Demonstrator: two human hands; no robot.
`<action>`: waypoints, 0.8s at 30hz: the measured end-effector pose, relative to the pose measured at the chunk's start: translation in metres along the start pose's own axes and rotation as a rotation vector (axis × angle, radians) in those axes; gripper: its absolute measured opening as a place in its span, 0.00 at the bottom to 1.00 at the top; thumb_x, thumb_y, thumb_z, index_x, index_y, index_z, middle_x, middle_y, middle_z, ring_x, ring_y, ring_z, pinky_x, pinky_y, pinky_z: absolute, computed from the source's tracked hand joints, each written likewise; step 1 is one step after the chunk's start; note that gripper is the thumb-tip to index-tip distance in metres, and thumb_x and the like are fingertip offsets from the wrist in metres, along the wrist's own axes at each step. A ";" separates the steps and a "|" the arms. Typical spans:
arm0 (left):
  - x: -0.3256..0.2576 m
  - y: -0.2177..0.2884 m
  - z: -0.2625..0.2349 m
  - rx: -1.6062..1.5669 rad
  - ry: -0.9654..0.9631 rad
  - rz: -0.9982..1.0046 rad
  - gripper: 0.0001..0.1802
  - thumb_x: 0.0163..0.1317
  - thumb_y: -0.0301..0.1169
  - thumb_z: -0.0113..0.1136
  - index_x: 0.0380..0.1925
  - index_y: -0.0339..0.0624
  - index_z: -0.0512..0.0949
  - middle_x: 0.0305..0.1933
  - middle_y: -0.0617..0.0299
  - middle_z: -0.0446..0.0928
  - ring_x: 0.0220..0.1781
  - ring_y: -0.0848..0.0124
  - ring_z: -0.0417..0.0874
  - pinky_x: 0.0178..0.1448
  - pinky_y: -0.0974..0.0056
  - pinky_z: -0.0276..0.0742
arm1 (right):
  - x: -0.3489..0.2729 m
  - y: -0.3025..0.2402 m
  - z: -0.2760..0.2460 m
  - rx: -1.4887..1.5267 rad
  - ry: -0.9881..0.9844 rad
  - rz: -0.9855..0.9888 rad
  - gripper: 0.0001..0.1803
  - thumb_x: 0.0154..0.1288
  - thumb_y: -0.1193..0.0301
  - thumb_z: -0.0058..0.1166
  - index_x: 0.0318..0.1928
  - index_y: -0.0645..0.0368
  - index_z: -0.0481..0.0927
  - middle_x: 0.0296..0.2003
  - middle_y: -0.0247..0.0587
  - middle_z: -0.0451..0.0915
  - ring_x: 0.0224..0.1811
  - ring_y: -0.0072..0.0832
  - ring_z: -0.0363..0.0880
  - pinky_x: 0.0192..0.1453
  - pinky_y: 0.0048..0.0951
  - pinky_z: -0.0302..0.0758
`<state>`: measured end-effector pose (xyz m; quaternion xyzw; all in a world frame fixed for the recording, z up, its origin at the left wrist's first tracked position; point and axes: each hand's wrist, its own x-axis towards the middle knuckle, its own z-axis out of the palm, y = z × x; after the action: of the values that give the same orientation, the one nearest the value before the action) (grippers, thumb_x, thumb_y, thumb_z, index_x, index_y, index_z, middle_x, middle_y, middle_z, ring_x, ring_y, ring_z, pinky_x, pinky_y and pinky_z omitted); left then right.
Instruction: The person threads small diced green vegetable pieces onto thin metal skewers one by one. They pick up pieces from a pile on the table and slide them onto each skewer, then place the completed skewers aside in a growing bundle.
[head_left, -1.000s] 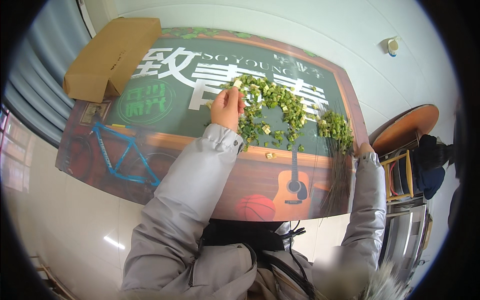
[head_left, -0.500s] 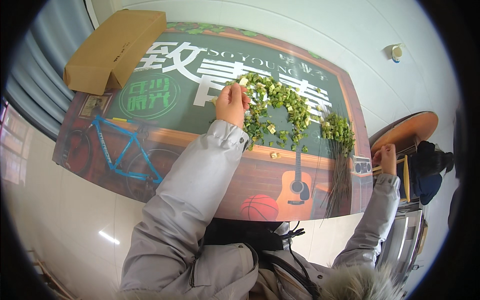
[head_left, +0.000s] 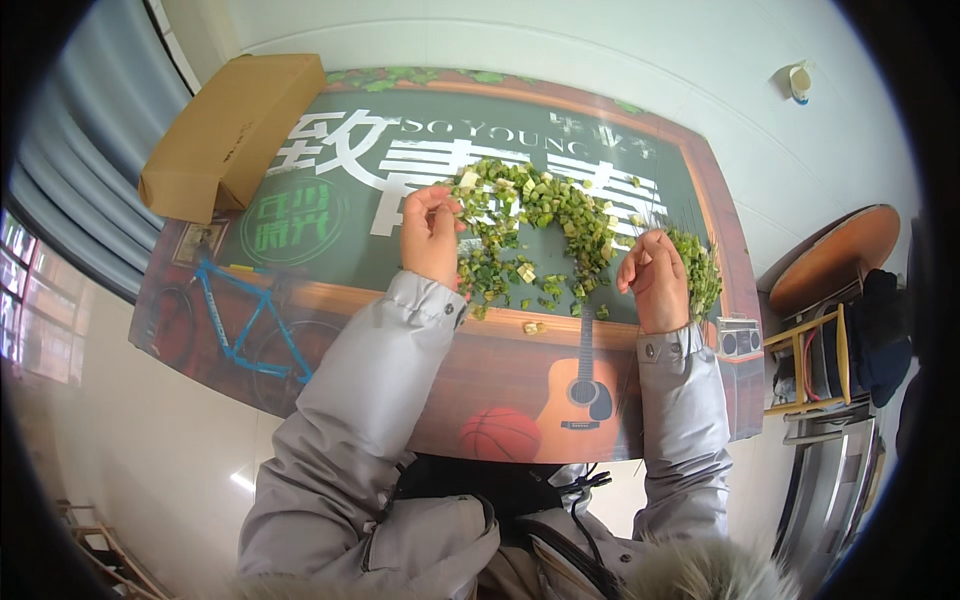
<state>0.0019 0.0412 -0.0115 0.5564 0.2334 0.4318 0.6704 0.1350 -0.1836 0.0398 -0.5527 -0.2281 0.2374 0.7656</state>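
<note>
A curved heap of chopped green pieces (head_left: 545,200) with pale yellowish cubes among them lies on the printed table (head_left: 480,370). My left hand (head_left: 430,238) is at the heap's left edge, its fingers curled and thumb pressed toward them; whatever is between them is too small to make out. To the right of the heap, my right hand (head_left: 656,282) is raised with bent fingers and the thumb close to them. Any thing in that pinch cannot be made out. Just beyond it lies a bundle of thin sticks with green pieces on their ends (head_left: 704,275), partly covered by my right hand and sleeve.
A brown cardboard box (head_left: 235,130) stands at the table's far left corner. One loose pale piece (head_left: 534,328) lies nearer to me. Off to the right are a round wooden top (head_left: 835,255), a wooden chair (head_left: 805,365) and dark clothing. A blue-grey curtain (head_left: 85,150) hangs at left.
My right hand has come left from beyond the table's right edge to between the heap and the bundle. My left hand has shifted slightly left and nearer. The whole view has shifted a little.
</note>
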 end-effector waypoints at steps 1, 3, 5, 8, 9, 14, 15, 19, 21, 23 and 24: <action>0.000 0.000 0.001 0.029 -0.022 0.046 0.10 0.63 0.22 0.43 0.44 0.40 0.67 0.36 0.62 0.73 0.29 0.80 0.69 0.28 0.76 0.63 | -0.001 0.003 -0.005 -0.007 -0.023 -0.034 0.14 0.69 0.65 0.39 0.27 0.57 0.66 0.15 0.35 0.67 0.16 0.24 0.68 0.21 0.22 0.65; -0.004 0.003 0.002 0.040 -0.036 0.074 0.09 0.63 0.22 0.43 0.44 0.41 0.67 0.36 0.63 0.72 0.29 0.80 0.69 0.28 0.76 0.63 | -0.001 0.011 -0.012 -0.046 0.007 -0.026 0.15 0.70 0.64 0.39 0.26 0.56 0.65 0.14 0.34 0.66 0.15 0.22 0.67 0.20 0.21 0.64; -0.007 0.009 0.002 0.075 -0.042 0.159 0.09 0.63 0.22 0.44 0.44 0.40 0.67 0.36 0.63 0.73 0.31 0.79 0.70 0.30 0.76 0.64 | 0.000 0.016 -0.016 -0.080 0.039 -0.045 0.17 0.70 0.62 0.40 0.24 0.56 0.65 0.13 0.32 0.65 0.13 0.20 0.64 0.18 0.21 0.62; -0.005 0.020 0.004 0.158 -0.083 0.205 0.09 0.64 0.23 0.45 0.44 0.40 0.68 0.36 0.63 0.74 0.33 0.78 0.72 0.32 0.75 0.67 | 0.002 0.018 -0.018 -0.040 0.077 -0.054 0.17 0.70 0.62 0.40 0.24 0.56 0.65 0.13 0.31 0.64 0.13 0.20 0.63 0.16 0.20 0.60; -0.001 0.022 0.007 0.234 -0.136 0.202 0.08 0.63 0.25 0.48 0.42 0.39 0.70 0.35 0.63 0.75 0.35 0.77 0.74 0.36 0.74 0.69 | 0.002 0.018 -0.019 -0.044 0.083 -0.054 0.18 0.70 0.61 0.40 0.23 0.55 0.64 0.12 0.30 0.63 0.12 0.19 0.62 0.15 0.19 0.58; 0.031 0.019 0.034 0.848 -0.543 0.317 0.07 0.58 0.27 0.55 0.37 0.42 0.76 0.36 0.61 0.76 0.39 0.69 0.76 0.44 0.66 0.71 | 0.005 0.023 -0.014 -0.094 0.073 -0.029 0.19 0.70 0.61 0.42 0.21 0.54 0.65 0.11 0.29 0.62 0.10 0.17 0.60 0.14 0.18 0.56; 0.038 0.016 0.040 0.952 -0.571 0.412 0.07 0.57 0.26 0.56 0.37 0.42 0.76 0.36 0.60 0.76 0.40 0.66 0.76 0.45 0.65 0.71 | 0.005 0.025 -0.013 -0.102 0.058 -0.029 0.19 0.70 0.62 0.42 0.21 0.54 0.65 0.11 0.28 0.63 0.10 0.16 0.60 0.14 0.18 0.55; 0.053 0.006 0.055 1.151 -0.612 0.555 0.08 0.53 0.24 0.58 0.35 0.45 0.78 0.37 0.59 0.75 0.44 0.60 0.73 0.48 0.59 0.70 | 0.005 0.026 -0.015 -0.100 0.027 -0.028 0.19 0.70 0.61 0.42 0.21 0.54 0.65 0.11 0.28 0.63 0.10 0.15 0.59 0.13 0.18 0.55; 0.057 0.001 0.060 1.189 -0.629 0.627 0.10 0.50 0.23 0.60 0.34 0.48 0.78 0.38 0.61 0.74 0.46 0.59 0.71 0.49 0.58 0.70 | 0.006 0.024 -0.016 -0.085 0.030 -0.015 0.19 0.70 0.61 0.42 0.21 0.54 0.64 0.11 0.28 0.63 0.10 0.14 0.59 0.14 0.18 0.55; 0.057 -0.004 0.064 1.215 -0.645 0.689 0.10 0.50 0.23 0.60 0.33 0.49 0.78 0.38 0.62 0.73 0.46 0.59 0.71 0.49 0.58 0.69 | 0.004 0.024 -0.016 -0.077 0.012 -0.030 0.19 0.70 0.61 0.42 0.21 0.54 0.64 0.11 0.28 0.63 0.10 0.14 0.59 0.14 0.17 0.55; 0.057 -0.006 0.067 1.229 -0.648 0.713 0.10 0.50 0.23 0.60 0.32 0.49 0.78 0.37 0.62 0.73 0.46 0.59 0.71 0.50 0.58 0.69 | 0.004 0.024 -0.016 -0.078 0.007 -0.033 0.19 0.70 0.61 0.42 0.21 0.54 0.64 0.11 0.28 0.63 0.11 0.14 0.58 0.14 0.17 0.55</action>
<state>0.0862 0.0528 0.0103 0.9678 0.0302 0.2304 0.0972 0.1451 -0.1866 0.0132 -0.5791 -0.2435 0.2136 0.7482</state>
